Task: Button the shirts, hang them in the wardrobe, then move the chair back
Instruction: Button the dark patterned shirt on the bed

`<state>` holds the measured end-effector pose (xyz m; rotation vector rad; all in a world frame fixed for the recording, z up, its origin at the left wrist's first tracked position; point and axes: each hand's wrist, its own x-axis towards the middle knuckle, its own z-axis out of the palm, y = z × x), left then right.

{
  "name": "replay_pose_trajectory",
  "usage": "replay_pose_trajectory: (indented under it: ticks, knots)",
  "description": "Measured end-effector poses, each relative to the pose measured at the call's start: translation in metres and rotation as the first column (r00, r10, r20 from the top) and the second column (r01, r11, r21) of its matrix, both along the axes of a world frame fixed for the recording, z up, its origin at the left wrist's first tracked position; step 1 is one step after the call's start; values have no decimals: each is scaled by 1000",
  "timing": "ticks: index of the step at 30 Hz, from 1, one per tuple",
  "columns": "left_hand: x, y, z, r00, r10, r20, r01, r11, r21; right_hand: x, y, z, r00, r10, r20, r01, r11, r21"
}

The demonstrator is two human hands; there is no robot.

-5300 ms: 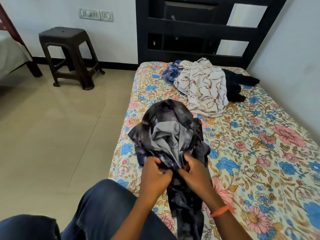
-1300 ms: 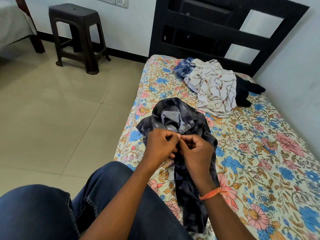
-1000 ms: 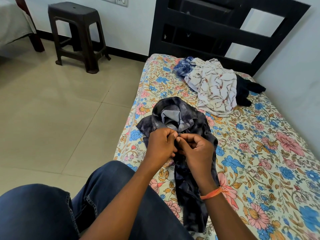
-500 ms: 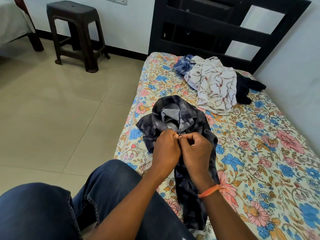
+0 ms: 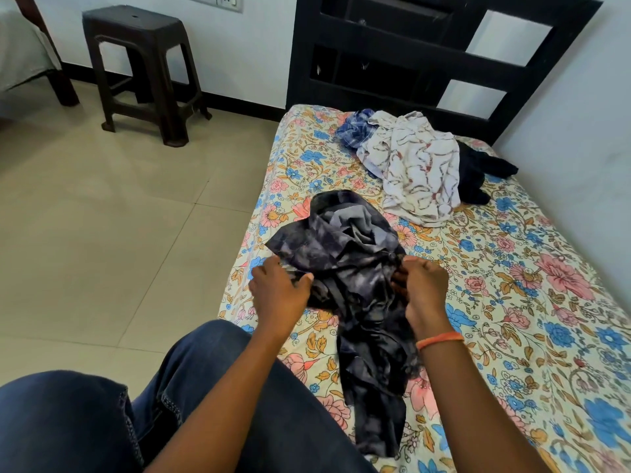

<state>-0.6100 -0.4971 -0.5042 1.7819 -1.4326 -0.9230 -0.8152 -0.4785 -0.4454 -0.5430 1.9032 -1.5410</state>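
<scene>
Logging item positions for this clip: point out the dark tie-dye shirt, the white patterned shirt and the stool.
dark tie-dye shirt [image 5: 355,268], head view, crumpled middle
white patterned shirt [image 5: 418,169], head view, centre of the heap
stool [image 5: 133,20], head view, seat top

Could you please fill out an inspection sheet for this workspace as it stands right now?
Surface: bed with floral sheet.
Job's things: dark shirt crumpled near the bed's edge; white shirt, blue shirt and black garment piled near the headboard.
Clutter: nothing seen.
Hands: left hand touches the dark shirt's left side, fingers relaxed; right hand grips its right side.
Cables: nothing seen.
Surroundings: stool on the tiled floor, wall socket.
</scene>
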Motion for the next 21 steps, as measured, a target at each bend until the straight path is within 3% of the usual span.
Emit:
replay_pose_trajectory:
  ticks: [2, 5, 6, 8, 11, 13, 14, 16, 18, 21]
  knots:
    - [3, -8, -11, 998, -27, -49, 34, 989, 142, 1, -2, -4, 994, -34, -108, 32, 999, -17]
    - [-2, -15, -15, 988, 62, -138, -38, 985, 169, 18, 6, -5, 886, 43, -463, -101, 990, -100]
    - [-2, -18, -15, 983, 117, -141, -91, 981, 174, 24, 8, -4, 787, 93, -611, -186, 978, -91]
    - [0, -26, -16, 966, 190, -178, -149, 964, 221, 30, 6, -7, 492, 262, -830, -382, 922, 64]
    - [10, -37, -16, 889, 242, -390, -90, 925, 369, 32, -15, -15, 33, 531, -847, -405, 782, 474]
    - [15, -35, -12, 820, 279, -500, -2, 875, 484, 23, -33, -20, -89, 603, -793, -359, 723, 590]
    - [19, -34, -11, 810, 270, -521, 14, 879, 478, 14, -41, -20, -60, 611, -790, -379, 718, 584]
    - [26, -33, -7, 800, 284, -529, -70, 919, 388, -7, -54, -14, 146, 591, -793, -397, 769, 500]
    - [36, -36, -5, 800, 343, -492, -248, 936, 250, -33, -64, 0, 355, 478, -803, -305, 872, 384]
    - [48, -35, 7, 801, 419, -427, -423, 901, 90, -73, -71, 12, 522, 329, -787, -120, 942, 314]
